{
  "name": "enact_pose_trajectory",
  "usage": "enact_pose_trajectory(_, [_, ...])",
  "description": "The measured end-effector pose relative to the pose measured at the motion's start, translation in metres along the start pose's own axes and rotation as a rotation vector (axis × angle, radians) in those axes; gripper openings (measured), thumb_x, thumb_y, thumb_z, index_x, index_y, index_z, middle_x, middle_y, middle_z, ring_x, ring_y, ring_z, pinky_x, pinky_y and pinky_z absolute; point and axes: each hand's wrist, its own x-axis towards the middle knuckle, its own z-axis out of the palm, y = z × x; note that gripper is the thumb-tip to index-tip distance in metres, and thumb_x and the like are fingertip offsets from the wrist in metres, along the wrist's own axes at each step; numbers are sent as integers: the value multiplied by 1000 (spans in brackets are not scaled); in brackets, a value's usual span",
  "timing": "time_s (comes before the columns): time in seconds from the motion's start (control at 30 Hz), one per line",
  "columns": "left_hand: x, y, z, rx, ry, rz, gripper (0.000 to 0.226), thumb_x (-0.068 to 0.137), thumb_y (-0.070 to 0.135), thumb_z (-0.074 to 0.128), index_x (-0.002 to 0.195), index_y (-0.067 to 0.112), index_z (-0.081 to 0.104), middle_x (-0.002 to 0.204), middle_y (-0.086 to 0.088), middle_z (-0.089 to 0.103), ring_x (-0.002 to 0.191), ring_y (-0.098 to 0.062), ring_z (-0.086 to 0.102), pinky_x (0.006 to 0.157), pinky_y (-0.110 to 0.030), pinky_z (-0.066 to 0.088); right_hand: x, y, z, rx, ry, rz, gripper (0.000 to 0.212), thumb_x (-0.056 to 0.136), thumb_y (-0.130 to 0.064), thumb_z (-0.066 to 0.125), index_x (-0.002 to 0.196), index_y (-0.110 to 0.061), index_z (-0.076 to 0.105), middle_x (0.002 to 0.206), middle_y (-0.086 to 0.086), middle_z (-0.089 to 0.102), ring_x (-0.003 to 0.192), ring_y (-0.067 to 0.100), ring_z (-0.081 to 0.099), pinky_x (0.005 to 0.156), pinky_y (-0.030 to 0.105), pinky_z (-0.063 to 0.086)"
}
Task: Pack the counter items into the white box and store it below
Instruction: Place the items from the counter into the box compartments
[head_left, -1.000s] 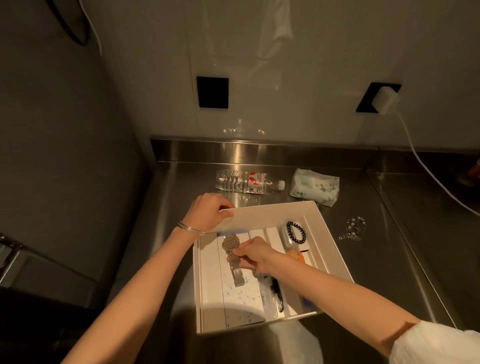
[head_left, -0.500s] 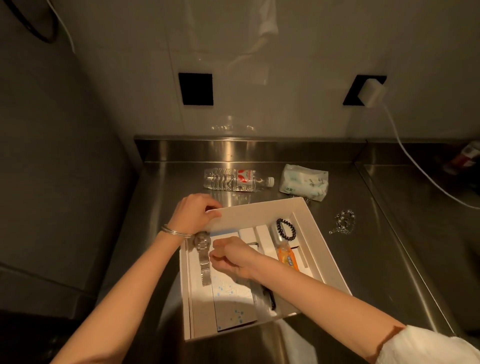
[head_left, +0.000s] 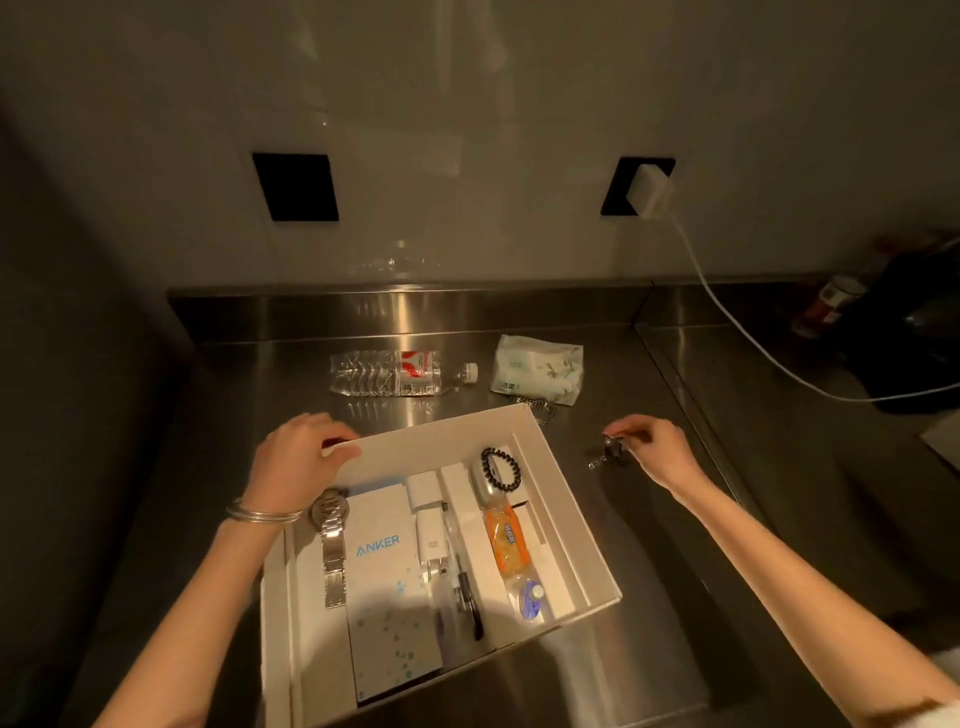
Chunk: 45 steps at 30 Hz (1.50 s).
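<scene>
1. Gripping the far-left corner of the white box (head_left: 441, 435), the left hand (head_left: 298, 452) has its fingers curled over the rim, as far as I can read it from my screen.
2. The right hand (head_left: 657, 449) sits to the right of the box, thumb and fingertips pinching a sparkly bracelet (head_left: 608, 453) low over the steel counter (head_left: 639, 654). I cannot tell whether the bracelet is lifted clear.
3. Inside the box I see a metal watch (head_left: 332, 540) along the left wall and an Anker carton (head_left: 387, 564) beside it. Further right are a white charger (head_left: 428, 514), a black pen (head_left: 468, 597) and an orange bottle (head_left: 509, 540), with a black bead bracelet (head_left: 500, 467) toward the far-right corner.
4. Behind the box lie a water bottle (head_left: 395, 372) on its side and a tissue pack (head_left: 537, 370), both apart from it.
5. A thin chain (head_left: 543, 409) lies just beyond the box's far-right corner.
</scene>
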Motion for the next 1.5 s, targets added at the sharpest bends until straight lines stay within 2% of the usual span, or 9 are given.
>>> enact_pose_trajectory(0.13, [0, 1, 0, -30, -4, -33, 8, 79, 16, 70, 86, 16, 73, 81, 0, 67, 76, -13, 55, 62, -23, 37, 50, 58, 2, -483, -119, -72, 45, 85, 7, 51, 125, -14, 58, 137, 15, 49, 127, 31, 46, 107, 35, 33])
enact_pose_trajectory(0.3, [-1, 3, 0, -29, -2, -65, 8, 79, 17, 70, 86, 18, 74, 83, 2, 67, 79, -14, 57, 61, -25, 38, 74, 72, 20, -694, -332, -105, 73, 81, -17, 67, 144, -25, 31, 154, 8, 21, 140, 33, 24, 116, 43, 20])
enact_pose_trajectory(0.57, [-4, 4, 3, -3, 38, -105, 7, 79, 18, 70, 85, 19, 73, 81, 2, 66, 79, -15, 56, 63, -27, 37, 65, 58, 39, -826, -272, -158, 39, 85, -18, 60, 123, -14, 48, 125, 12, 49, 108, 31, 55, 87, 38, 50])
enact_pose_trajectory(0.7, [-4, 7, 1, -15, 14, -120, 8, 79, 19, 70, 86, 18, 73, 82, 3, 66, 79, -12, 55, 66, -25, 37, 56, 46, 26, -584, -217, -71, 20, 82, -16, 66, 100, -10, 58, 109, 15, 63, 96, 28, 61, 75, 35, 48])
enact_pose_trajectory(0.9, [3, 3, -8, -120, -125, -135, 13, 79, 19, 70, 91, 15, 73, 81, 7, 61, 79, -12, 58, 65, -14, 41, 21, -30, -26, -117, -126, -140, 20, 80, -6, 66, 83, -25, 61, 88, 16, 68, 83, 26, 63, 84, 44, 51])
enact_pose_trajectory(1.03, [5, 0, -10, -141, -163, -134, 13, 79, 21, 69, 92, 17, 73, 82, 6, 63, 82, -13, 59, 73, -28, 50, -32, -107, -34, 47, -322, -319, 20, 81, -5, 63, 85, -24, 64, 72, 10, 60, 65, 20, 54, 69, 26, 47])
enact_pose_trajectory(1.1, [5, 0, -11, -146, -156, -134, 13, 79, 22, 69, 92, 18, 73, 83, 5, 65, 81, -12, 59, 74, -30, 50, -55, -135, -13, 18, -477, -394, 18, 80, -7, 63, 87, -24, 64, 74, 17, 63, 64, 25, 57, 70, 30, 53])
enact_pose_trajectory(1.27, [3, 2, -13, -150, -159, -138, 14, 79, 24, 69, 92, 18, 73, 90, 1, 70, 83, -15, 60, 76, -35, 51, -75, -155, 98, -84, -687, -387, 20, 77, -4, 63, 92, -18, 65, 73, -11, 57, 50, -5, 51, 53, 9, 40])
enact_pose_trajectory(1.5, [1, 2, -16, -171, -139, -125, 14, 78, 27, 69, 91, 22, 73, 89, 3, 70, 77, -10, 57, 71, -27, 47, -63, -153, 189, -62, -600, -284, 21, 84, -7, 63, 104, -7, 65, 101, 8, 65, 90, 19, 61, 66, 14, 43])
